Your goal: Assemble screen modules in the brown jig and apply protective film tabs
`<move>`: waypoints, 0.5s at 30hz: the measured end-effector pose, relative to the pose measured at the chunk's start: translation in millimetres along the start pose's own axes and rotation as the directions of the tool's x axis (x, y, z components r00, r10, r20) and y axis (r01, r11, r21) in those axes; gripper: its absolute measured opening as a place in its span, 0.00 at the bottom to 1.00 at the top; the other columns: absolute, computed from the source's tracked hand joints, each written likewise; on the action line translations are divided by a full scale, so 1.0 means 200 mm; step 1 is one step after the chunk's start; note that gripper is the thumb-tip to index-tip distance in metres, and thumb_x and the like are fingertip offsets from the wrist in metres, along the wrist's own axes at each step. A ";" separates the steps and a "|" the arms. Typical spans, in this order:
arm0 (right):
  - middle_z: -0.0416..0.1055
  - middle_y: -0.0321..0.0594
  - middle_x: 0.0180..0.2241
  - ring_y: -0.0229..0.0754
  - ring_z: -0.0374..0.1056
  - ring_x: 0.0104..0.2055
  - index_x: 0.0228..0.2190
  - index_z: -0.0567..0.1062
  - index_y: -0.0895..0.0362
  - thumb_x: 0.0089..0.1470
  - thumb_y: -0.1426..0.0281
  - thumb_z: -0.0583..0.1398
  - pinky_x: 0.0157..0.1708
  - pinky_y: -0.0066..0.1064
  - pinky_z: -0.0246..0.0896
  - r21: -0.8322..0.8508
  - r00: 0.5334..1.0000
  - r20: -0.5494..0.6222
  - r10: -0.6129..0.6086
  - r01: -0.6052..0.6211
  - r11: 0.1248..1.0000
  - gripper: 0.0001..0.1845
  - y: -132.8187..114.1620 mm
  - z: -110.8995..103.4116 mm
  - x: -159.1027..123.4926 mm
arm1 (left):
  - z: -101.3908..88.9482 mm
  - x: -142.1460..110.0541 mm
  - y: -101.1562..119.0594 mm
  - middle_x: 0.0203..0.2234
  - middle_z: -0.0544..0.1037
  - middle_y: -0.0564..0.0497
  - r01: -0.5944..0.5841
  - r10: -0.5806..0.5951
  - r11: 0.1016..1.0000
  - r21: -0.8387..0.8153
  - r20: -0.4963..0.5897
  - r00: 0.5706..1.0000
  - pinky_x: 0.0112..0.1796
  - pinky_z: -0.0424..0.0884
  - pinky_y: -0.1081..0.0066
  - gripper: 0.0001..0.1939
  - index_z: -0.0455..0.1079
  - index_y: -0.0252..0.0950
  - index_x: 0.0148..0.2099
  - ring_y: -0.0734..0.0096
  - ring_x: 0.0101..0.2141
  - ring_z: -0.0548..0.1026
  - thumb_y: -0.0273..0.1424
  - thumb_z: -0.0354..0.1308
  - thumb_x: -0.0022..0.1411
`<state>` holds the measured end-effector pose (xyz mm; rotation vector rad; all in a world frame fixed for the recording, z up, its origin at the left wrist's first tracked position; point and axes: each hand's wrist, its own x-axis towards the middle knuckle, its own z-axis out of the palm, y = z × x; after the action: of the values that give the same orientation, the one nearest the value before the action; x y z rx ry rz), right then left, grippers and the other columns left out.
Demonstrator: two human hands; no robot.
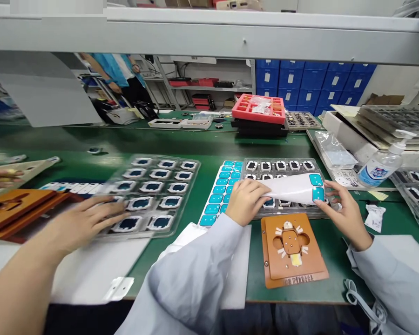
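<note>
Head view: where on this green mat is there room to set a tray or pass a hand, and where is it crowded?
Bare green mat runs between the clear blister tray and the red tray stack. Another patch lies right of the tan jig. Crowded around the left hand and right hand, over the tray of black parts.

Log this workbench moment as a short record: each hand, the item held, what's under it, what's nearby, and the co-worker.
Left hand: gripping one end of the white film strip
Right hand: at the other end, beside its teal tabs
Item: white film strip with teal tabs
Under it: clear tray of black-framed parts
Nearby: orange-brown jig plate; hand sanitizer pump bottle
Co-worker: bare hand at a clear tray of blue-centred parts
</note>
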<state>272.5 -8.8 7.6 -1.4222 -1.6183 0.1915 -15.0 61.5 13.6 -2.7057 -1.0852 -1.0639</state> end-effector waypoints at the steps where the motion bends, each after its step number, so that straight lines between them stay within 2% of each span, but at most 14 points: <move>1: 0.72 0.45 0.46 0.49 0.69 0.42 0.54 0.70 0.52 0.55 0.54 0.63 0.40 0.39 0.66 -0.011 1.000 0.013 -0.005 0.005 1.000 0.28 0.00 0.00 0.00 | 0.00 0.00 0.01 0.40 0.82 0.48 -0.021 0.021 1.000 -0.002 -0.014 1.000 0.45 0.62 0.60 0.10 0.75 0.39 0.45 0.61 0.43 0.73 0.37 0.55 0.69; 5: 0.74 0.41 0.35 0.46 0.70 0.33 0.48 0.74 0.52 0.55 0.53 0.63 0.35 0.36 0.66 0.004 0.999 -0.021 -0.033 0.033 0.999 0.23 0.01 -0.01 -0.02 | 0.01 0.00 0.03 0.41 0.82 0.49 -0.073 0.075 0.997 0.029 -0.038 0.996 0.45 0.61 0.60 0.08 0.76 0.39 0.45 0.63 0.43 0.73 0.35 0.59 0.67; 7: 0.73 0.39 0.30 0.45 0.70 0.30 0.44 0.77 0.50 0.55 0.56 0.64 0.30 0.33 0.64 -0.025 1.000 0.023 0.006 -0.006 1.000 0.18 0.01 -0.03 -0.02 | 0.02 -0.01 0.03 0.41 0.82 0.51 -0.075 0.077 0.995 0.059 -0.041 0.996 0.44 0.61 0.61 0.08 0.76 0.40 0.45 0.65 0.43 0.74 0.35 0.60 0.66; 8: 0.73 0.38 0.28 0.44 0.68 0.26 0.41 0.79 0.49 0.52 0.56 0.66 0.26 0.33 0.62 -0.041 1.000 0.006 0.022 -0.022 0.999 0.15 0.01 -0.04 -0.01 | 0.02 -0.01 0.03 0.41 0.82 0.52 -0.071 0.074 0.995 0.074 -0.044 0.996 0.44 0.61 0.61 0.08 0.76 0.40 0.44 0.65 0.42 0.74 0.35 0.61 0.65; 12: 0.73 0.38 0.25 0.40 0.60 0.17 0.36 0.81 0.47 0.47 0.55 0.69 0.18 0.34 0.54 -0.047 0.998 0.028 0.057 -0.056 0.997 0.14 -0.01 -0.07 0.00 | 0.03 -0.01 0.02 0.41 0.82 0.53 -0.055 0.063 0.993 0.105 -0.069 0.996 0.44 0.60 0.61 0.06 0.75 0.40 0.44 0.65 0.42 0.73 0.32 0.62 0.64; 15: 0.75 0.40 0.27 0.42 0.65 0.20 0.34 0.81 0.48 0.48 0.56 0.68 0.21 0.35 0.59 -0.009 0.999 0.018 0.040 -0.040 0.999 0.12 -0.02 -0.06 -0.01 | 0.03 -0.01 0.02 0.40 0.82 0.53 -0.063 0.072 0.994 0.092 -0.092 0.993 0.44 0.60 0.60 0.05 0.75 0.38 0.43 0.64 0.42 0.73 0.30 0.61 0.65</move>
<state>277.9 -17.4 16.7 -1.4634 -1.6083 0.2216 -10.3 58.0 8.1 -2.5754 -0.9942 -1.0938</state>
